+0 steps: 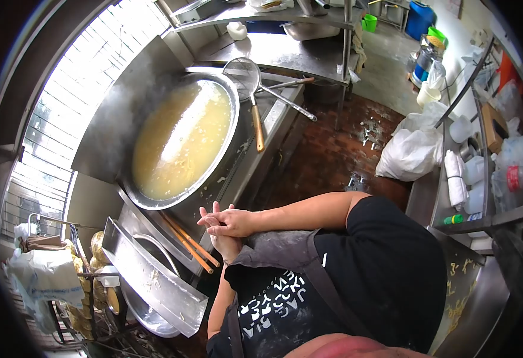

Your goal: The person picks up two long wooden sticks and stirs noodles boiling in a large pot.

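Note:
My right hand (236,222) lies across my left hand (226,245), and the two are pressed together in front of my dark apron (279,249). Several fingertips of the left hand stick out, spread, past the right hand's closed fingers. No tool shows in either hand. Just beside them, a pair of long wooden chopsticks (188,241) rests across the stove edge. Beyond stands a large round pan (235,113), steaming, filled with cloudy yellowish liquid (178,143) with small bubbles or bits on it. A wire skimmer (256,122) with a wooden handle lies at its far right rim.
A metal-handled utensil (288,102) lies by the skimmer. Metal shelves (261,51) stand behind. At left are a sloping metal tray (154,277) and a rack holding bags (46,277). White sacks (413,149) sit on the wet brown floor (327,161), near a shelf of containers at right.

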`<state>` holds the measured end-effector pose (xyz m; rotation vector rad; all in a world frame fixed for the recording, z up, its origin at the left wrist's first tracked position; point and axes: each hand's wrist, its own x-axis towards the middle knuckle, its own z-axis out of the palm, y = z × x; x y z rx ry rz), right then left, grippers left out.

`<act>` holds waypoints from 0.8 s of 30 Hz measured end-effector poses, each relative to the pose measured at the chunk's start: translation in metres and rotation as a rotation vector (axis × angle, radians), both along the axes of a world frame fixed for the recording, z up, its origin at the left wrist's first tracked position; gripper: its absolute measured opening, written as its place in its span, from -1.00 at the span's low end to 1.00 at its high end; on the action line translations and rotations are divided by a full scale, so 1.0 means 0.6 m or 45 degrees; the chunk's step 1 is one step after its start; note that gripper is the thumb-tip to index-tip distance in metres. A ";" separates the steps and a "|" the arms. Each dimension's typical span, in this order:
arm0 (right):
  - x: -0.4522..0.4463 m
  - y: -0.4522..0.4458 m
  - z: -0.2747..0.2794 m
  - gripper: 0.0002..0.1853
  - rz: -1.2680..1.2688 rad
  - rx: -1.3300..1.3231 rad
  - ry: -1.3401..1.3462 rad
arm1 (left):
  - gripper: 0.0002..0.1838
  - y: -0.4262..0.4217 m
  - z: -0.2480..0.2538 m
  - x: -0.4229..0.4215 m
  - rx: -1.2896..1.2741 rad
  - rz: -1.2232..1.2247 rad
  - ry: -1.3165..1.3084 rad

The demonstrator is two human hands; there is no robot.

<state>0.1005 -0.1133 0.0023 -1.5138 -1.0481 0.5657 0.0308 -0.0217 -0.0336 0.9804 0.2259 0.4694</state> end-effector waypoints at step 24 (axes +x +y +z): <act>0.012 0.021 -0.055 -0.48 0.085 0.086 0.130 | -0.27 -0.012 -0.021 0.006 -0.011 0.118 -0.061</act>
